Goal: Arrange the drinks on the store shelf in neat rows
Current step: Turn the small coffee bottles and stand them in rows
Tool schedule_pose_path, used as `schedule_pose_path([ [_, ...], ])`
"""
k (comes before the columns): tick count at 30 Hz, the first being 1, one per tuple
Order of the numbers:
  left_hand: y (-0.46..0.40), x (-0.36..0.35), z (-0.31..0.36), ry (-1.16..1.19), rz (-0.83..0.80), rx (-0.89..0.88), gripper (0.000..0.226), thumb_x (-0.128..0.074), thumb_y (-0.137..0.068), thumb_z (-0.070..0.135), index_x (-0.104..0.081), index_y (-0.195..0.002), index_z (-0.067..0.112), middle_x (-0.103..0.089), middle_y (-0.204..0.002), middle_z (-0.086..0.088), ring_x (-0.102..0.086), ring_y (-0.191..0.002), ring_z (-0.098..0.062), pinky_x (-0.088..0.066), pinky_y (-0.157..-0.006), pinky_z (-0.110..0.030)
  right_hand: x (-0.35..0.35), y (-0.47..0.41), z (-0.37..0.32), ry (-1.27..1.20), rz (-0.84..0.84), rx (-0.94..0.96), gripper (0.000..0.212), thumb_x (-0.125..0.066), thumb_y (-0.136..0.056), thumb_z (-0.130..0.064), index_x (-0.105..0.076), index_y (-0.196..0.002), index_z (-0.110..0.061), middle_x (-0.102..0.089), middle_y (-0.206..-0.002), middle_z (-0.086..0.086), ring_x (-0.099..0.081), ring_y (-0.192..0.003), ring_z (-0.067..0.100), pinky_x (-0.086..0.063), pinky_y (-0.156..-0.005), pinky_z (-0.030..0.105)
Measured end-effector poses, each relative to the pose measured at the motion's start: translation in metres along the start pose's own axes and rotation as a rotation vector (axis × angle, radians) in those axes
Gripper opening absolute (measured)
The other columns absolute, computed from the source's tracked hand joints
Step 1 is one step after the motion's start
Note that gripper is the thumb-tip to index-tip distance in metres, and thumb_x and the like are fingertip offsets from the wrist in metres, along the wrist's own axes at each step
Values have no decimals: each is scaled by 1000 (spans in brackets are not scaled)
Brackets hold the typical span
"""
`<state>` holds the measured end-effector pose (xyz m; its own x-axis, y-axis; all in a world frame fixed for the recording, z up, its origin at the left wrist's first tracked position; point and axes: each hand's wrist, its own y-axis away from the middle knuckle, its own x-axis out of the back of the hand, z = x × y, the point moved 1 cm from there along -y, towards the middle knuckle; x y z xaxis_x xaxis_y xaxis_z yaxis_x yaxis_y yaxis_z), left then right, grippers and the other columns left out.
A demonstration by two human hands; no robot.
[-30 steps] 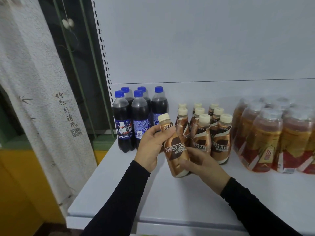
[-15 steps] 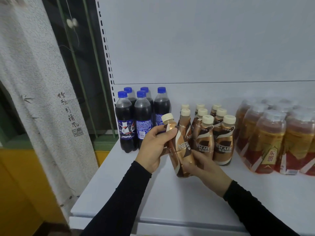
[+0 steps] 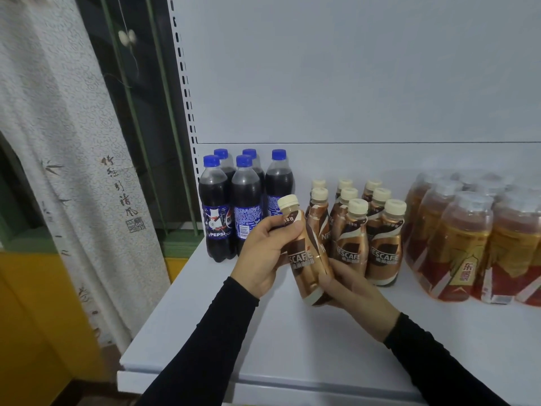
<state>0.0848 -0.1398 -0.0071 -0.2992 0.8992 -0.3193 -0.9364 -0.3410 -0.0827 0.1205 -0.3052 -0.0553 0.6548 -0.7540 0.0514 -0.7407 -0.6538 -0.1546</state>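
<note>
Both hands are gripping one coffee bottle, tilted above the shelf: left hand around its neck, right hand cupping its base, just before the standing coffee bottles.

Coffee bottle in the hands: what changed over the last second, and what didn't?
The coffee bottle was turned in the grip: its label swung away to the right, then back to face the camera. Both hands kept hold, the left hand up near the neck and the right hand at the base. The Pepsi bottles, the standing coffee bottles and the tea pack stayed put.
</note>
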Motion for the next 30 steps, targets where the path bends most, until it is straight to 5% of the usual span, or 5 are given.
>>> schedule_pose_path([
  [4,1,-4,-2,-35,11,-35,29,-73,-88,15,-63,-115,11,-76,-84,2,-73,-75,-10,-57,-69,-28,2,-2,1,202,21,43,56,-70,-68,-68,-58,-115,-41,-68,-107,-21,-66,-102,6,-58,-84,32],
  [14,-3,-1,-2,-46,-48,11,15,-66,-93,13,-65,-108,13,-73,-82,1,-68,-71,-10,-56,-65,-27,4,-1,2,-13,-5,-14,37,-56,-82,-38,-60,-117,-27,-71,-108,-6,-69,-100,11,-57,-77,24],
  [20,-2,-3,-3,-88,26,-36,33,-77,-85,16,-64,-114,11,-75,-83,1,-71,-73,-10,-55,-69,-30,3,-2,0,318,64,61,43,-65,-71,-54,-53,-112,-44,-61,-109,-27,-57,-97,-15,-48,-76,8],
  [24,-2,-2,-1,-86,-25,-44,31,-70,-91,21,-62,-120,14,-75,-88,1,-72,-79,-11,-55,-75,-30,7,-3,3,228,85,73,58,-64,-71,-51,-57,-125,-30,-67,-115,-15,-64,-102,-1,-53,-80,17],
  [30,-4,1,-1,-42,-65,8,27,-65,-93,11,-60,-119,15,-75,-91,-5,-70,-83,-18,-57,-82,-40,4,-3,4,17,59,39,36,-56,-81,-35,-63,-115,-25,-74,-104,-4,-70,-97,15,-57,-79,26],
])
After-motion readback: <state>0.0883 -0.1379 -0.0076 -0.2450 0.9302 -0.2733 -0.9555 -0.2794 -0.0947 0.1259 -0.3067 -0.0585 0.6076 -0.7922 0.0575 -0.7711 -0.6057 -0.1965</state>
